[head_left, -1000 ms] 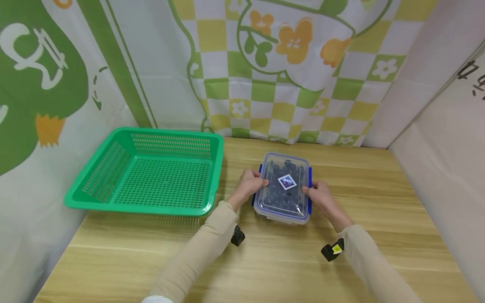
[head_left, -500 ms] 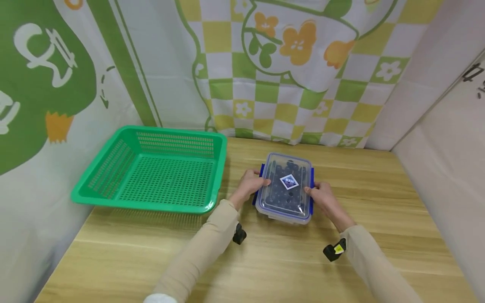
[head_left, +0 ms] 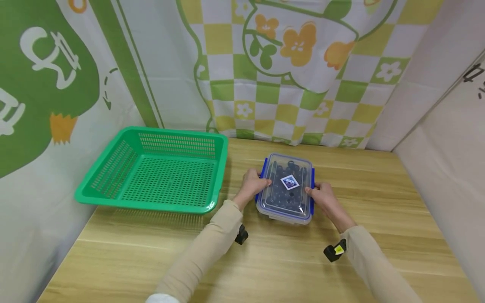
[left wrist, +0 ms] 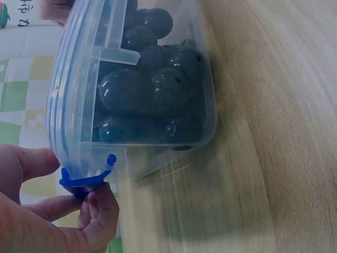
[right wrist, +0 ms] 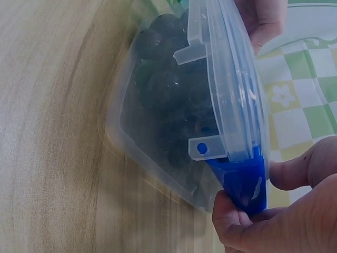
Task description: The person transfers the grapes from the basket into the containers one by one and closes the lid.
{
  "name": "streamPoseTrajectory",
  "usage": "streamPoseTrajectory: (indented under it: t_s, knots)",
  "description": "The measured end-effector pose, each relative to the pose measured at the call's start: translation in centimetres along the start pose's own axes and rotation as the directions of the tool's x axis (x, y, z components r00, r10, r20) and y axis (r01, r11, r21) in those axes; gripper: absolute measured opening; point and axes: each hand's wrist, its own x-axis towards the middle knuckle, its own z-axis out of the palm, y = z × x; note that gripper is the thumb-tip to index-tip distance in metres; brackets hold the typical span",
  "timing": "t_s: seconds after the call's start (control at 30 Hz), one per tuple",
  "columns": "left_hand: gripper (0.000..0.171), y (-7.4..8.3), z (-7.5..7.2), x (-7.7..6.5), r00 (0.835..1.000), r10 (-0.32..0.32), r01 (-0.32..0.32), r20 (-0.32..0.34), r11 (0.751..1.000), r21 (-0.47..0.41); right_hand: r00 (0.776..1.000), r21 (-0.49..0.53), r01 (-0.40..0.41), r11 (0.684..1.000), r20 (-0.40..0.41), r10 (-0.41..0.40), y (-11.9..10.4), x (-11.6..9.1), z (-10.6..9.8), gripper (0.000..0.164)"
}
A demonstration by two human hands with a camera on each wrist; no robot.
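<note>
A clear plastic food container (head_left: 285,206) with a blue-edged lid stands on the table, filled with dark round fruit (left wrist: 126,92) that looks like grapes. A diamond label (head_left: 289,182) sits on the lid. My left hand (head_left: 254,185) grips the left side, thumb on the lid's edge and fingers curled under the blue latch (left wrist: 84,182), which slants outward in the left wrist view. On the opposite side my right hand (head_left: 323,200) pinches the other blue latch (right wrist: 245,182) between thumb and fingers. That latch also angles away from the container wall.
To the left, a green plastic basket (head_left: 151,206) with slotted walls stands on the wooden table (head_left: 288,265). Printed cloth (head_left: 273,92) hangs along the table's back edge, and pale sheets flank both sides.
The head view has shifted slightly, so the scene sits a little further right. More of the left blue latch shows beyond my left hand. The container and my right hand look nearly unchanged.
</note>
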Motion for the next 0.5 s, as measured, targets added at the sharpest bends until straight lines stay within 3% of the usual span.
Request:
streamPoseTrajectory:
  t_s: [0.2,0.33,0.5]
  knots:
    - [0.010,0.4,0.5,-0.4,0.998,0.057,-0.055,-0.017,0.991,0.119,1.000,-0.011,-0.010,1.000,-0.021,0.010,0.4,-0.2,-0.1,0.040]
    - [0.028,0.5,0.9,-0.6,0.994,0.105,-0.099,-0.033,0.982,0.161,0.999,-0.029,0.013,0.999,-0.041,-0.014,0.5,-0.2,-0.3,0.039]
    - [0.034,0.6,1.3,-0.4,0.994,0.101,-0.091,-0.042,0.974,0.207,0.999,-0.022,0.034,0.999,-0.018,-0.035,0.7,0.2,-0.7,0.041]
